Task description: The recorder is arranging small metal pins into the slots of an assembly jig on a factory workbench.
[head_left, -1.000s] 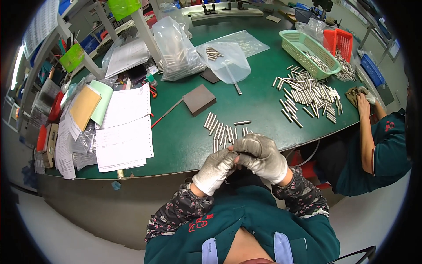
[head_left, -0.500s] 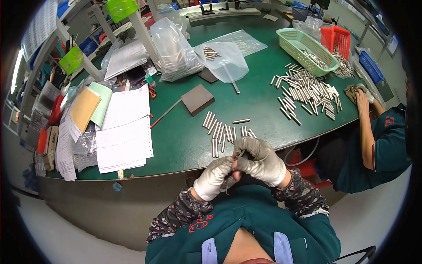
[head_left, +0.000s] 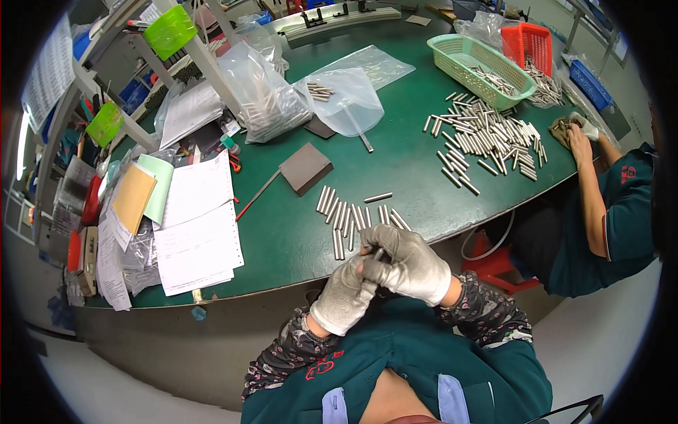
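My left hand (head_left: pixel 343 295) and my right hand (head_left: pixel 409 267), in worn white gloves with bare fingertips, meet at the near table edge. Their fingers close around a short metal pin (head_left: pixel 379 254); only its end shows, the rest hidden by the gloves. Just beyond lies a loose group of similar metal pins (head_left: pixel 345 218), with one lone pin (head_left: pixel 378 198) set crosswise. Farther left sits a dark grey rectangular block (head_left: pixel 306 169), touching a thin rod with a red end (head_left: pixel 258 199).
Pins heap (head_left: pixel 494 138) on the right, by a green basket (head_left: pixel 441 53) and a red basket (head_left: pixel 526 42). A co-worker's hand (head_left: pixel 580 145) holds a brown cloth. Papers (head_left: pixel 198 247) cover the left. Bagged pins (head_left: pixel 261 106) and a plastic scoop (head_left: pixel 357 106) stand farther back.
The view has shifted a little, so the table's contents sit slightly lower left. My hands stay together, fingers drawn closer around the pin, whose end now shows between them.
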The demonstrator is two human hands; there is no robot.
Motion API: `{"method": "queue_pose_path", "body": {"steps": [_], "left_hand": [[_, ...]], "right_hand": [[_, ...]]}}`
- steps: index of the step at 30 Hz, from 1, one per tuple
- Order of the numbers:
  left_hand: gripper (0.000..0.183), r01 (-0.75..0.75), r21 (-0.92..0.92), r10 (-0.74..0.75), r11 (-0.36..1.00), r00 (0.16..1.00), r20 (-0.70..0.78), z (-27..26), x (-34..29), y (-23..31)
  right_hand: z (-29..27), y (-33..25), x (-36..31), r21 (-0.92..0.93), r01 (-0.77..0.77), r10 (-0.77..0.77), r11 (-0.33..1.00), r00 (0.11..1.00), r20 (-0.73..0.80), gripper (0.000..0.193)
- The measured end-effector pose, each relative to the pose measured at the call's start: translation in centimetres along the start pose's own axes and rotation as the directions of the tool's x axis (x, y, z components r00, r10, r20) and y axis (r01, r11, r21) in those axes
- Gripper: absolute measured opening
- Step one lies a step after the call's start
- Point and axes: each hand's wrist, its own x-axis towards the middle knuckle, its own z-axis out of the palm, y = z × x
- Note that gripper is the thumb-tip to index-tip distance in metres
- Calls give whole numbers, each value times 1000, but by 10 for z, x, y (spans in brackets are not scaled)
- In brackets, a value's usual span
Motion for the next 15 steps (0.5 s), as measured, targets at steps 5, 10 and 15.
{"method": "queue_pose_path", "body": {"steps": [5,10,15], "left_hand": [[31,206,89,-214,974,972,100,-10,12,19],[34,464,-453,-527,761,850,-15,-6,17,21],[33,566,-454,-582,688,804,121,-1,20,22]], "right_hand": [[-3,28,1,271,-5,29,962,996,-83,19],[-27,30,9,533,-70,223,843,948,-227,36],[-10,32,5,398,-35,61,917,997,-54,28]]}}
